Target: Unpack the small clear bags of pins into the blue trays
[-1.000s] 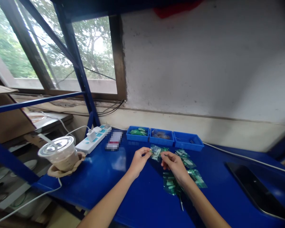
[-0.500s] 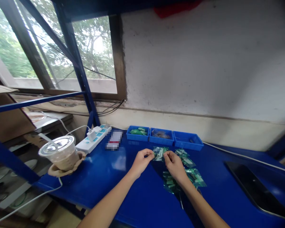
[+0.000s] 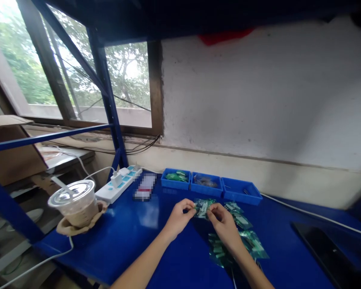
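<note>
Between my two hands is a small clear plastic bag [image 3: 202,209] with green and whitish pieces inside. My left hand [image 3: 180,218] pinches its left edge between thumb and fingertips. On the opposite side, my right hand [image 3: 224,224] pinches the right edge. More bags of green pieces lie on the blue table: one pile of bags [image 3: 237,214] beyond my right hand, another bag [image 3: 254,243] right of my wrist, and a further bag [image 3: 219,251] partly under my right forearm. A thin metal tool [image 3: 234,277] pokes out near that forearm; its kind is unclear.
Three blue bins stand along the back: a bin of green pieces [image 3: 176,184], a bin of thin brownish parts [image 3: 206,187] and a bin with few dark bits [image 3: 241,194]. Left are a power strip [image 3: 119,185] and a lidded drink cup [image 3: 77,208]. A black flat device [image 3: 327,253] lies right.
The view has tilted up slightly, so the table and hands sit lower in the picture. Both hands keep their pinch on the bag, with little other movement.
</note>
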A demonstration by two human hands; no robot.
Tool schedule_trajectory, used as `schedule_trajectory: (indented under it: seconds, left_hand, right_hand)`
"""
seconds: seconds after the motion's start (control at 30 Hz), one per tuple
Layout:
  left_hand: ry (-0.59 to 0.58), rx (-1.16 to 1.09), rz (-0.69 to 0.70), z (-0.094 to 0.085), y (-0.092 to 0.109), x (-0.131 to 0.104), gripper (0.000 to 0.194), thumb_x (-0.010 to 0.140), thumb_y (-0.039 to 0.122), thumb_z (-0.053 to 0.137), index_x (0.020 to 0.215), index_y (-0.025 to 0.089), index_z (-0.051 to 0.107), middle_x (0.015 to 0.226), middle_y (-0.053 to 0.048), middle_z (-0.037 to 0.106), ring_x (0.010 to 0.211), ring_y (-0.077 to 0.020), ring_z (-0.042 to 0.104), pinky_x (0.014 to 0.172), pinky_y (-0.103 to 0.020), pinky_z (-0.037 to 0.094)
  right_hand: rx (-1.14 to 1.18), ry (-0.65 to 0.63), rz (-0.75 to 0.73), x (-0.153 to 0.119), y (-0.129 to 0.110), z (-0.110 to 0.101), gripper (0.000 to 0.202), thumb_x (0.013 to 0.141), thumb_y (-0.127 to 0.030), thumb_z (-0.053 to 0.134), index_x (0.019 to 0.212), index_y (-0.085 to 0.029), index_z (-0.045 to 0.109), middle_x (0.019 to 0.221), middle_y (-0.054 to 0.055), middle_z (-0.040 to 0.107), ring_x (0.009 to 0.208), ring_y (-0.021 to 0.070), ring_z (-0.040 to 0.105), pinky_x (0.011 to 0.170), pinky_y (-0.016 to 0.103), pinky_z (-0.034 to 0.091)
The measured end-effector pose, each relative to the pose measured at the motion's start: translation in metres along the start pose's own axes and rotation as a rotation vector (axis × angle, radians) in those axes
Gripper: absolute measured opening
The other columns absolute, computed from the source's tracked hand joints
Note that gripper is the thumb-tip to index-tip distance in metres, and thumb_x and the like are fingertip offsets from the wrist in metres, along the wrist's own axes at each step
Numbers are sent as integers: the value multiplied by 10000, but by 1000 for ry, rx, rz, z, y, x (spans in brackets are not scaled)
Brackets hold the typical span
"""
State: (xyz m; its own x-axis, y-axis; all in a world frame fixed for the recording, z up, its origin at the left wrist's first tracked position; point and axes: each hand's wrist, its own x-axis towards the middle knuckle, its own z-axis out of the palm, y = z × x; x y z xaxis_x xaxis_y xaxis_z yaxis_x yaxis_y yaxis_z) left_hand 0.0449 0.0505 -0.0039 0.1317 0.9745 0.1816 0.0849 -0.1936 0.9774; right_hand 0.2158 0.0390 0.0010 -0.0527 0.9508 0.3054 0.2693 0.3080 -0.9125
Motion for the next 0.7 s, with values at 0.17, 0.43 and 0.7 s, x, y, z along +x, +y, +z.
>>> schedule_trajectory:
  seconds: [0.17,0.43,0.7]
  left_hand:
    - [-28,19,-11,0,-1,-1,124,741,242,613,825,159,575,733,-1,589,736,-143,558,731,-253,394]
    - [-52,47,2,0,0,-2,75,738,219,594,771,162,558,749,0,558,739,-135,526,730,-252,385]
    - [-51,-87,-243,-2,5,-2,396,791,521,513,823,138,612,718,-21,596,627,-114,499,601,-237,342]
  right_hand:
    - [-2,39,-10,0,4,2,208,780,-395,526,781,-189,498,645,-3,529,570,137,489,549,242,390]
    - [-83,91,-64,0,6,3,178,783,-360,507,786,-183,521,675,17,565,589,144,522,541,236,403]
    - [-292,154,-223,-5,0,0,139,828,-293,455,800,-186,539,739,36,588,605,144,539,529,238,408]
